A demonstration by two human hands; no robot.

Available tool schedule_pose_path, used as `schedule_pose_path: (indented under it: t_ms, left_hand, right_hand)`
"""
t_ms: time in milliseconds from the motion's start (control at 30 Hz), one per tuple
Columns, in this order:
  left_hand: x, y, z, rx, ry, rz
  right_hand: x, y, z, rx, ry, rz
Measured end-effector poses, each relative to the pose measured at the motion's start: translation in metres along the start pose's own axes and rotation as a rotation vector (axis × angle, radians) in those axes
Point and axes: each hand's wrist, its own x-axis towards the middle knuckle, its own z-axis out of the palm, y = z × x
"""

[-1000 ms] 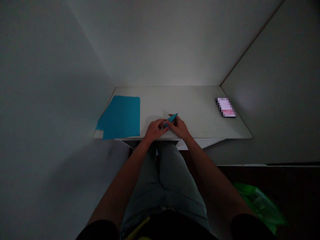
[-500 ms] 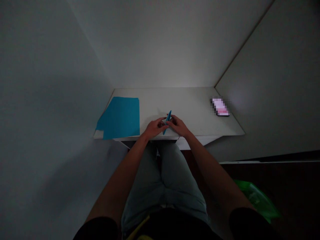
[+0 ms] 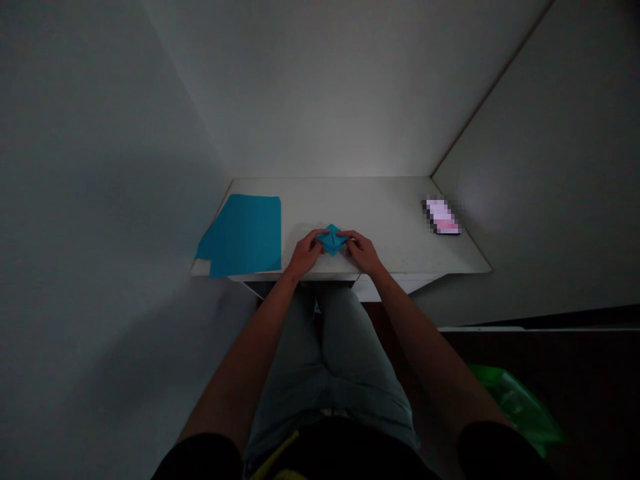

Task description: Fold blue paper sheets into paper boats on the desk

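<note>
A small folded blue paper, diamond-shaped with a crease down its middle, is between my hands just above or on the white tabletop; the exact gap I cannot tell. My left hand grips its left corner between thumb and fingers. On the opposite corner, my right hand pinches the paper in the same way. Larger blue paper sheets lie flat to the left of my hands, overhanging the front edge slightly.
A phone with a lit, blurred screen lies at the right end of the table. Walls close in the table at the back, left and right. A green plastic bag is on the dark floor at lower right.
The folded paper was held edge-on and nearly upright; now its broad diamond face shows. My hands have moved apart to its left and right corners.
</note>
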Motion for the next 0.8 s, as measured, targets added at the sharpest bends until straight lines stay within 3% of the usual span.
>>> schedule_pose_path:
  t_ms: [400,600,800]
  left_hand:
    - [0.007,-0.017,0.003,-0.129,0.107,-0.022]
    - [0.007,-0.011,0.000,-0.026,0.111,-0.009]
    - [0.007,-0.008,-0.002,-0.077,0.183,0.023]
  right_hand:
    - [0.005,0.012,0.001,0.046,0.081,0.008]
    - [0.003,0.006,0.000,0.030,0.093,0.040]
    - [0.004,0.006,0.000,0.085,0.123,0.048]
